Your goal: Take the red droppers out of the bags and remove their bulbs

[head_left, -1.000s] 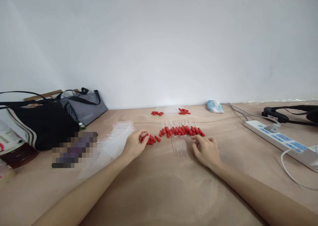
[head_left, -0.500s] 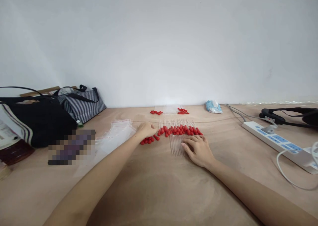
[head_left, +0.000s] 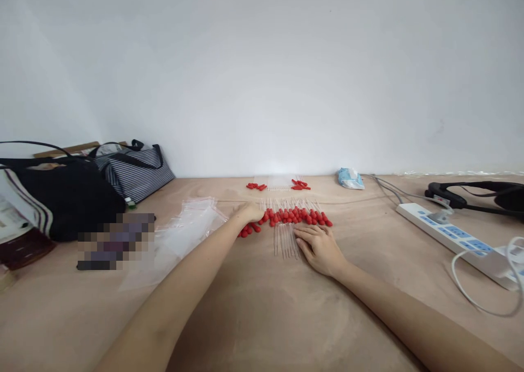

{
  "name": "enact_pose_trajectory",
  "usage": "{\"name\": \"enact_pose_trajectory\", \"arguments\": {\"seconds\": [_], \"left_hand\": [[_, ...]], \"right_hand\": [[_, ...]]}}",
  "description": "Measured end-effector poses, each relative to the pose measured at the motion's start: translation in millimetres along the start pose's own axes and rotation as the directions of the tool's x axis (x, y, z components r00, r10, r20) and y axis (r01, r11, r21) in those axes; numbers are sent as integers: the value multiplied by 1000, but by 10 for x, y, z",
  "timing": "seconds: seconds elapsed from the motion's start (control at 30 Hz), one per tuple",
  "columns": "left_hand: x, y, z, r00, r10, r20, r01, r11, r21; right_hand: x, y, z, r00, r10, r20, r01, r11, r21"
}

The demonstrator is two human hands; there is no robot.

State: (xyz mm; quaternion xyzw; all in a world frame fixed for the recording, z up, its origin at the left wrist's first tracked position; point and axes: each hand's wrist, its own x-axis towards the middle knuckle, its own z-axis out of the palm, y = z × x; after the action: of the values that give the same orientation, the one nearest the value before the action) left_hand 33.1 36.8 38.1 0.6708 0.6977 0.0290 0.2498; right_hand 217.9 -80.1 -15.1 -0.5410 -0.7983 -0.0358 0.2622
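Note:
A row of thin clear droppers with red bulbs (head_left: 292, 215) lies across the middle of the table, with tubes (head_left: 286, 241) pointing both toward me and away. My left hand (head_left: 250, 213) is at the left end of this row, its fingertips against a red bulb and mostly hidden. Just below its wrist lie several more red bulbs (head_left: 249, 229). My right hand (head_left: 321, 249) rests flat on the near right side, fingers extended beside the near tubes and just under the bulbs, thumb apart.
Clear plastic bags (head_left: 184, 230) lie fanned out at the left. Two small groups of red-bulbed droppers (head_left: 301, 185) lie by the wall. A power strip (head_left: 454, 235) with cables, a blue packet (head_left: 350, 178) and a black headset (head_left: 470, 195) are right; bags (head_left: 139, 170) stand left.
My left hand has moved right, closer to the row of red bulbs. My right hand has shifted slightly left, against the near tubes.

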Motion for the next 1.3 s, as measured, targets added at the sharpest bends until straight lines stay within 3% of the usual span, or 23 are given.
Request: {"name": "enact_pose_trajectory", "arguments": {"seconds": [0.1,0.2,0.3,0.4,0.5,0.63,0.73,0.83,0.97,1.13,1.3], "left_hand": [[-24,-57,-64,994,66,-86,-62,997,47],[-155,-163,-165,959,183,-217,-161,980,117],[-409,-300,-184,889,327,-320,-276,941,195],[-697,-452,-53,804,488,-339,-415,869,268],[-883,-585,145,596,743,-307,-588,663,464],[-903,-678,320,320,905,-280,-625,424,656],[-842,-703,375,195,933,-302,-621,356,699],[-808,-704,410,108,938,-329,-649,317,692],[-829,-677,432,34,930,-365,-725,274,632],[-868,-669,397,71,913,-401,-790,297,537],[-878,-694,398,36,942,-335,-818,221,532]], "right_hand": [[-14,15,7,998,35,-42,-34,999,20],[-25,38,17,986,56,-159,-50,998,38],[-7,24,-8,956,20,-294,-7,999,45],[36,-55,-59,929,-92,-358,102,995,8],[73,-165,-77,910,-237,-339,234,971,-49],[66,-232,-35,903,-262,-341,285,958,18],[43,-218,-21,893,-172,-416,244,962,125],[37,-230,-23,893,-248,-376,291,955,61],[52,-290,14,845,-395,-361,407,912,-46],[39,-296,44,816,-419,-399,424,902,-79],[-3,-306,9,802,-482,-354,486,870,-82]]}}
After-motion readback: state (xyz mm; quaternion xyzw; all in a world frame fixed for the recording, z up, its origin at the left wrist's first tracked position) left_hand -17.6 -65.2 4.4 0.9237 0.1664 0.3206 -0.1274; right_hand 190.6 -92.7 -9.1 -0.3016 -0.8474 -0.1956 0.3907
